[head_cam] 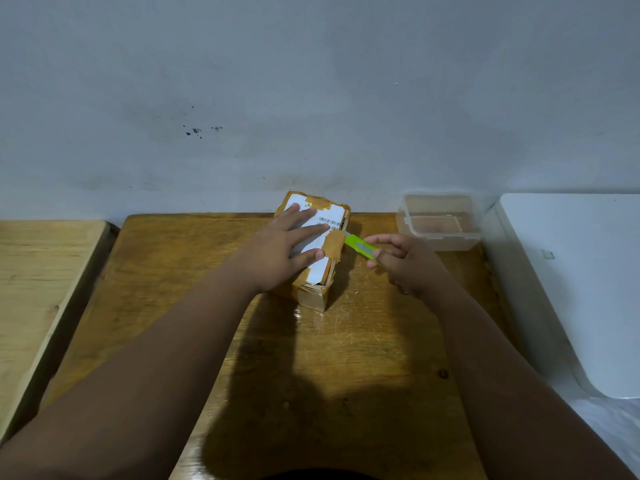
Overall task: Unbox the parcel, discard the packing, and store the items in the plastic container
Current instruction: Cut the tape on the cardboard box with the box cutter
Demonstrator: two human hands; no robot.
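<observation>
A small cardboard parcel (332, 216), wrapped in brown tape with a white shipping label on top, stands at the back middle of the wooden table (346, 358). My left hand (280, 247) lies flat on its top, fingers spread. My right hand (405, 265) grips a green utility knife (360, 245), whose tip touches the parcel's right side at the taped edge. A clear plastic container (440, 221) stands open and empty at the table's back right, a short way from the knife hand.
A grey wall rises right behind the table. A lighter wooden surface (41, 282) adjoins on the left. A white appliance-like object (575, 285) lies to the right of the table.
</observation>
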